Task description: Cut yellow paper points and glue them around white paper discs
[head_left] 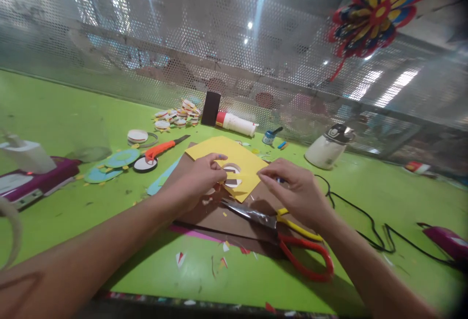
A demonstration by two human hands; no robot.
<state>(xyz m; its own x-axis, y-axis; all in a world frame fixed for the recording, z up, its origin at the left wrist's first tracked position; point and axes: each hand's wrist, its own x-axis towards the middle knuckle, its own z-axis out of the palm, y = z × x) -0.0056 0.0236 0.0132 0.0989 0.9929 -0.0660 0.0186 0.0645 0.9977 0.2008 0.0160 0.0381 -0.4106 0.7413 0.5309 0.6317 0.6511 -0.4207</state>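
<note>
Paper scraps [180, 258] dot the green tabletop [146, 280] at bottom centre. Just above, scissors [272, 222] with red and yellow handles lie across a brown board [215, 221], tips pointing at the left hand [201, 175]. At frame centre is the yellow sheet [250, 165], its cutout showing round white pieces with dark strips; whether these lie on it or under it, I cannot tell. The left thumb and forefinger look pinched together on its near-left edge; the right hand [298, 189] has its fingertips clamped on the right corner. A light, even pull should keep it flat, since paper this thin probably creases first around the cutout; sliding the scissors aside would give the left fingers safer room. Beyond, left of centre, lies an orange cutter [161, 149]; farther back, upper centre, a phone [211, 108] leans upright.
</note>
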